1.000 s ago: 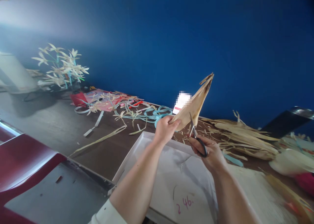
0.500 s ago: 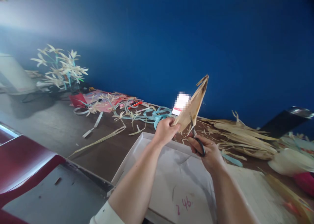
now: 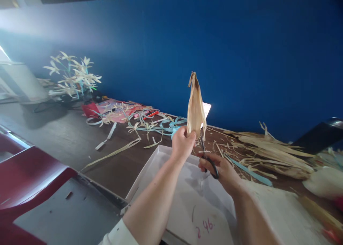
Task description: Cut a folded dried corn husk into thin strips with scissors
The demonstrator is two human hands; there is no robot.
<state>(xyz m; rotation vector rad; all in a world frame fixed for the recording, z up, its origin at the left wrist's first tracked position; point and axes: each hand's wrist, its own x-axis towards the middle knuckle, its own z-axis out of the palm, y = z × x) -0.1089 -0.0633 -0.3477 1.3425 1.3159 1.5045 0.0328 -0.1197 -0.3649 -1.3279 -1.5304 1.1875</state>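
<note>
Stretched forward, the left hand (image 3: 183, 144) pinches one upright husk (image 3: 195, 111); the right hand (image 3: 223, 170), lower, has fingers clamped on one pair of scissors (image 3: 213, 167).

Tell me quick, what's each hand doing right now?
Left hand: closed, holding the dried husk.
Right hand: closed, holding the black-handled scissors.
</note>
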